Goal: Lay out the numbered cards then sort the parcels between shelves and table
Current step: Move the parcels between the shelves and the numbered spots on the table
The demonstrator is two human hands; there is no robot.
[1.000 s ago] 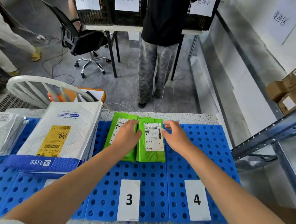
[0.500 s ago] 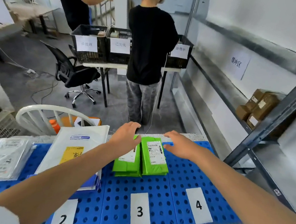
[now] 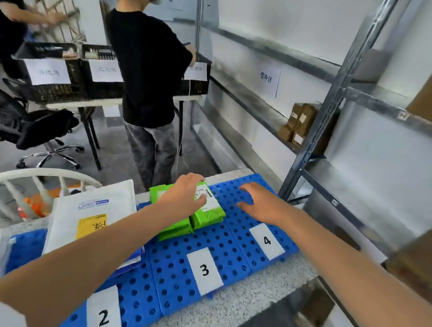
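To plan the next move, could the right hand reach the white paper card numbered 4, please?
Probably yes: the right hand hovers open just beyond the white paper card numbered 4, which lies uncovered on the blue perforated mat.

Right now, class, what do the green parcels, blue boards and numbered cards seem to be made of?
The green parcels: likely thin plastic film, slightly shiny and wrinkled, with paper labels. The blue boards: probably rigid moulded plastic, fairly matt, with regular round holes. The numbered cards: apparently white paper or thin card, flat, matt, printed black.
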